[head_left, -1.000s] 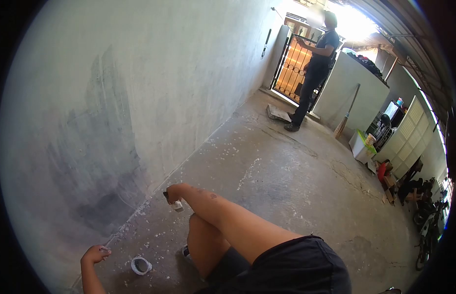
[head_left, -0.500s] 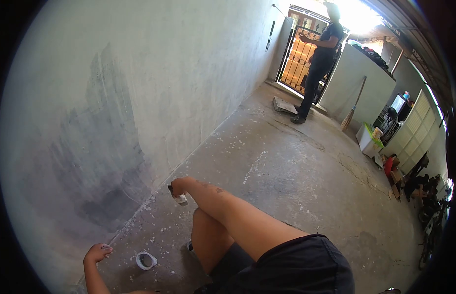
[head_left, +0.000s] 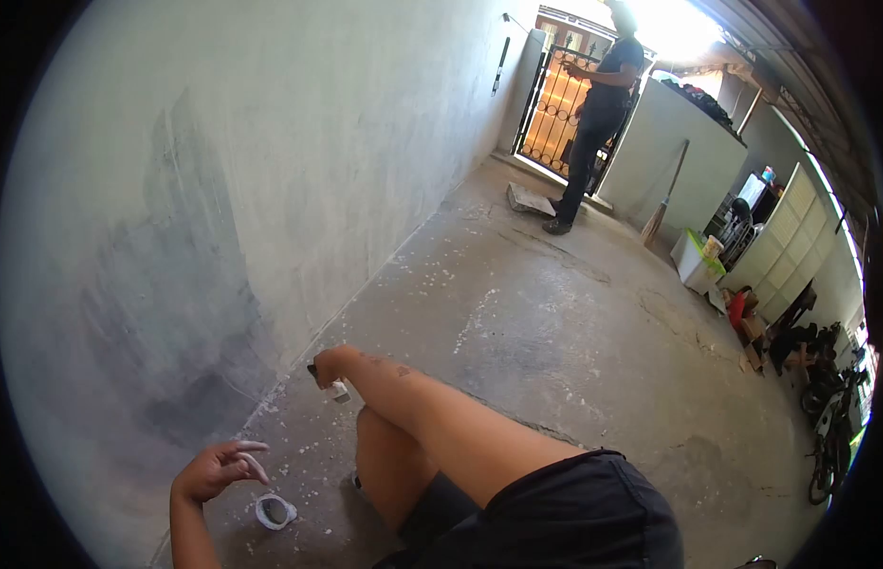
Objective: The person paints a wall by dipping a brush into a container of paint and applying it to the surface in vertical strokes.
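Wall on the left, floor running back to a gate.

The left hand (head_left: 212,470) hangs just above a small cup (head_left: 274,512) on the floor (head_left: 555,341), near the wall (head_left: 271,171). The right hand (head_left: 330,365), farther forward, grips a putty knife (head_left: 333,387) beside the wall's foot. Far behind, 1 person (head_left: 593,114) stands at the gate (head_left: 553,119); a broom (head_left: 662,201) leans to the right.

Left hand: my left hand (head_left: 214,469) hovers open, fingers spread, just above a small white cup (head_left: 274,511) on the floor.
Right hand: my right hand (head_left: 330,365) grips a small tool (head_left: 335,389) near the wall's foot.
Wall: a grey patch (head_left: 181,313) darkens the wall.
Background: a person (head_left: 593,114) stands at the gate (head_left: 555,119); a broom (head_left: 665,199) leans nearby.
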Available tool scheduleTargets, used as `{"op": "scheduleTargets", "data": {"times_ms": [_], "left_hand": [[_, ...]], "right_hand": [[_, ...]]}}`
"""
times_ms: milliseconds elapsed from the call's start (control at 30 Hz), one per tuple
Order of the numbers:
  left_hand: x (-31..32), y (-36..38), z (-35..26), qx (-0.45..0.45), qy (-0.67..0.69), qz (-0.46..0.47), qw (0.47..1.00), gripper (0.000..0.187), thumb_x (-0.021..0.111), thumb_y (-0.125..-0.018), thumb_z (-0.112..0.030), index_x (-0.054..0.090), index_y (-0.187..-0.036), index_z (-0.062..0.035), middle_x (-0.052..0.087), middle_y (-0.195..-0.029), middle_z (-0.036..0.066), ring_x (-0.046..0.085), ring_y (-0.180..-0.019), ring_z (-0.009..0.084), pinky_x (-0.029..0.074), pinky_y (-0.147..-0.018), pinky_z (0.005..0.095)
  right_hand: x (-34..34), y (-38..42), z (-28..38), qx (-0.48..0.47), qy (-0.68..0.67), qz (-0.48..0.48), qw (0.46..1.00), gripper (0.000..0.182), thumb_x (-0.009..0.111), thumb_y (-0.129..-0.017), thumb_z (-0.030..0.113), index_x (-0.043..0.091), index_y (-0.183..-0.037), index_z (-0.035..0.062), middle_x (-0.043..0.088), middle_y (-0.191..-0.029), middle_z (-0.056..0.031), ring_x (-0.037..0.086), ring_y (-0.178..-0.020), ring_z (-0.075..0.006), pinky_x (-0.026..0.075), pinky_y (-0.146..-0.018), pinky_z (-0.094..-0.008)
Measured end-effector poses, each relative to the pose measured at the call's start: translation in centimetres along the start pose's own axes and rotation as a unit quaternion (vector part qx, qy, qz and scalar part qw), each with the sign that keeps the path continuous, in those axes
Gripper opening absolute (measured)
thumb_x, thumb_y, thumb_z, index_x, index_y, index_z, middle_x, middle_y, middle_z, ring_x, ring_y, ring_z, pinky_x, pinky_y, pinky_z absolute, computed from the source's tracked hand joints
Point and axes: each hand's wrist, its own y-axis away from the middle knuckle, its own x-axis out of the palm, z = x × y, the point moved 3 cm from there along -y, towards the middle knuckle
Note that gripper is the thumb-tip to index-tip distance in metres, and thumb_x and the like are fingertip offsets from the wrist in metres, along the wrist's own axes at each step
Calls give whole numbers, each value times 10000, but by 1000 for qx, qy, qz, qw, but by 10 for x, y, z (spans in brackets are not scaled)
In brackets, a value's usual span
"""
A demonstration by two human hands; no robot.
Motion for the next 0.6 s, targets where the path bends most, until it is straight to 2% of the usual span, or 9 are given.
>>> {"op": "scheduleTargets", "data": {"times_ms": [33, 167, 233, 367, 400, 467, 533, 567, 600], "left_hand": [[12, -4, -7, 3, -84, 69, 994, 491, 622, -913, -234, 475, -1336, -32, 686, -1031, 109, 635, -1007, 217, 466, -911, 353], [34, -4, -14, -68, -156, 52, 984, 508, 655, -887, -310, 531, -1298, -39, 697, -1029, 114, 641, -996, 206, 451, -924, 344], [4, -2, 10, -195, -385, -87, 898, 576, 699, -835, -383, 549, -1283, -54, 695, -1046, 131, 652, -998, 233, 471, -897, 340], [-113, 30, 132, -216, -533, -167, 801, 581, 725, -799, -437, 599, -1219, -56, 697, -1005, 145, 675, -877, 237, 509, -797, 355], [-130, 41, 150, -218, -532, -167, 801, 581, 725, -799, -437, 599, -1219, -56, 697, -1005, 145, 675, -877, 237, 509, -797, 355], [-155, 76, 185, -301, -255, -232, 889, 528, 711, -806, -441, 625, -1157, -55, 702, -931, 113, 672, -767, 218, 515, -746, 362], [-173, 105, 214, -276, -252, -261, 890, 454, 664, -832, -463, 663, -1042, -60, 695, -845, 92, 659, -714, 197, 510, -695, 371], [-173, 113, 214, -348, -304, -237, 855, 450, 603, -863, -483, 672, -920, -42, 687, -789, 114, 658, -710, 217, 502, -684, 395], [-167, 120, 212, -312, -417, -214, 826, 514, 548, -878, -524, 676, -871, -26, 682, -772, 141, 656, -717, 253, 492, -706, 425]], "right_hand": [[-2, 2, -1, 6, 1, -1, 1000, 277, 717, -714, 249, 734, -974, 155, 709, -914, -91, 690, -762, -249, 544, -620, -385], [0, -4, 3, 8, -6, 6, 1000, 255, 718, -709, 225, 739, -954, 161, 711, -908, -87, 686, -749, -250, 543, -615, -390], [11, -20, -3, -14, -62, 25, 998, 242, 723, -699, 242, 741, -921, 148, 711, -896, -100, 682, -759, -245, 538, -633, -397], [12, -35, -9, -52, -18, -16, 998, 250, 731, -679, 255, 735, -879, 106, 708, -885, -125, 679, -772, -276, 533, -661, -405], [13, -42, -14, -54, -15, -55, 997, 264, 732, -672, 258, 727, -866, 80, 704, -875, -145, 677, -787, -295, 530, -680, -410], [14, -49, -14, -82, -13, -112, 990, 292, 731, -663, 263, 712, -849, 39, 694, -855, -179, 671, -805, -328, 524, -712, -420], [12, -55, -18, -227, -6, -103, 968, 315, 725, -664, 278, 698, -837, 15, 685, -831, -199, 665, -791, -341, 522, -719, -425], [3, -44, -12, -146, 4, -100, 984, 272, 724, -683, 248, 703, -847, 32, 690, -823, -176, 668, -768, -317, 533, -721, -412], [3, -56, -16, -193, 41, -98, 975, 238, 705, -730, 225, 704, -874, 35, 695, -806, -146, 672, -743, -254, 546, -700, -374]]}}
